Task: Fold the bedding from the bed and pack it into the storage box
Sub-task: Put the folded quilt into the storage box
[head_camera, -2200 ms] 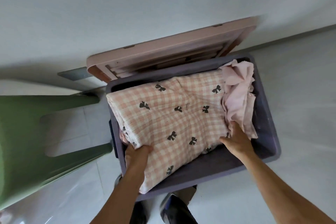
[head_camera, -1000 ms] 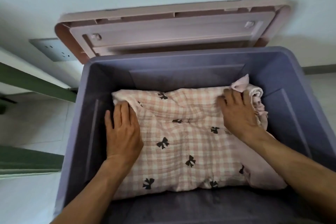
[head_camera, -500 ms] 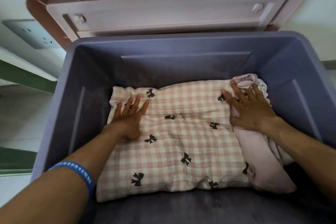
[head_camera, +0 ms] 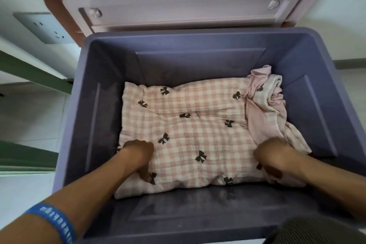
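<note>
Head view: both hands' fingers (head_camera: 145,174) curl over bedding's (head_camera: 198,134) near edge.

Soft, even daylight, moderately bright, no harsh glare. The deep purple plastic storage box (head_camera: 309,49) shades its own inner walls, darkest under the near rim. Both hands smear with motion blur. Wide-angle bending curves the pale pink plastic lid (head_camera: 178,4); edges look soft.
</note>
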